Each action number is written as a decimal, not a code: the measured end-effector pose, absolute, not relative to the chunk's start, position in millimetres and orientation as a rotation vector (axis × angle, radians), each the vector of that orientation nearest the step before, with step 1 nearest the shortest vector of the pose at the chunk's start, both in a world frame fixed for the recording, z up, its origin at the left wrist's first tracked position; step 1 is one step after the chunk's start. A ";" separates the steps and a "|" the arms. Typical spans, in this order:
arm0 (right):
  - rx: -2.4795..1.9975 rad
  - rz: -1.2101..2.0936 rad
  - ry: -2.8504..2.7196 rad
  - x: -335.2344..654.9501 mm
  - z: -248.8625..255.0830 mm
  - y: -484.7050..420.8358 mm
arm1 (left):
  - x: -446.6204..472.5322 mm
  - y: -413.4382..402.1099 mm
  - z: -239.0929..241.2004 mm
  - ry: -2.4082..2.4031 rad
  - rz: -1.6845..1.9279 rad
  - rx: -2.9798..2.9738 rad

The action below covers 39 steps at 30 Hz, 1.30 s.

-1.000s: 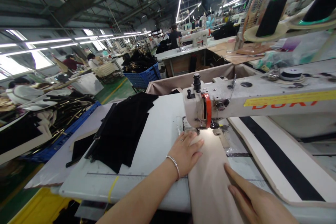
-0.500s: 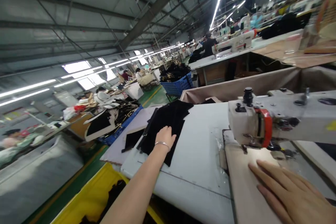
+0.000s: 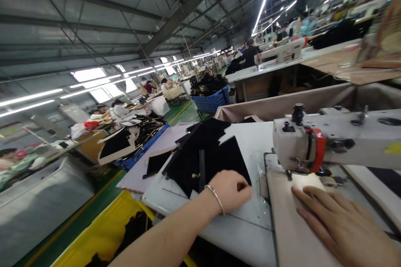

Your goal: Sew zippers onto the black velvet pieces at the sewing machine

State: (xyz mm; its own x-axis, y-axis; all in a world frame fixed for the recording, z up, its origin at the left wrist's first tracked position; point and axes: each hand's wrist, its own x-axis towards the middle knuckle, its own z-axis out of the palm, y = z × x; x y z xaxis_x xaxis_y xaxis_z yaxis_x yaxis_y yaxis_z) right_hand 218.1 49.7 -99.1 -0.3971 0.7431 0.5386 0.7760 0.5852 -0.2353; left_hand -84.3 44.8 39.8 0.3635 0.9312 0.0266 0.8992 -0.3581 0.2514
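Observation:
My left hand [image 3: 232, 192], with a bangle at the wrist, is closed at the near edge of a black fabric piece [image 3: 227, 156] on the white table. A dark strip with a small brass-coloured metal part [image 3: 196, 175] lies along that piece. More black fabric pieces [image 3: 183, 162] are spread beneath and to the left. My right hand [image 3: 344, 225] lies flat, fingers extended, on the pale sewing bed in front of the needle of a white sewing machine [image 3: 290, 146]. A lit patch [image 3: 308, 181] shows just beyond its fingertips.
At the lower left stands a yellow bin [image 3: 103, 229] with black material inside. Blue crates [image 3: 209, 100] piled with black pieces stand on the green floor beyond. A fabric-lined trough [image 3: 266, 108] runs behind the table. Other people sit at far workstations.
My left hand has come right and toward me from the pile, and a black fabric piece has shifted right with it. My right hand stays nearly in place.

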 end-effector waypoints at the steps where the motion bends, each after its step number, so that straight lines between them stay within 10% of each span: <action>1: -1.227 -0.104 -2.272 218.0 -91.8 47.5 | -76.3 42.3 28.0 1.455 0.249 2.406; 10: -1.335 -0.168 -2.383 210.0 -62.2 38.2 | -83.3 115.9 -22.8 2.048 0.462 2.221; 20: -1.355 -0.100 -2.404 208.8 -49.5 34.3 | -64.5 58.8 71.9 1.360 0.645 2.130; 29: -1.329 -0.105 -2.366 208.9 -49.0 34.5 | 6.9 95.9 -25.8 1.431 0.600 2.279; 39: -1.374 -0.060 -2.412 206.2 -47.6 35.5 | 9.0 113.5 -32.5 1.490 0.630 2.214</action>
State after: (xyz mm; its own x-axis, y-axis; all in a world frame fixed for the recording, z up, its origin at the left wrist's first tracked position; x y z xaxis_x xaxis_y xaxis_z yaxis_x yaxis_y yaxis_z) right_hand 206.2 35.5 -47.6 -0.4604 0.8236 0.3313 0.8391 0.5256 -0.1405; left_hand 9.0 113.5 -32.5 0.3314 0.9323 0.1452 0.7533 -0.3541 0.5542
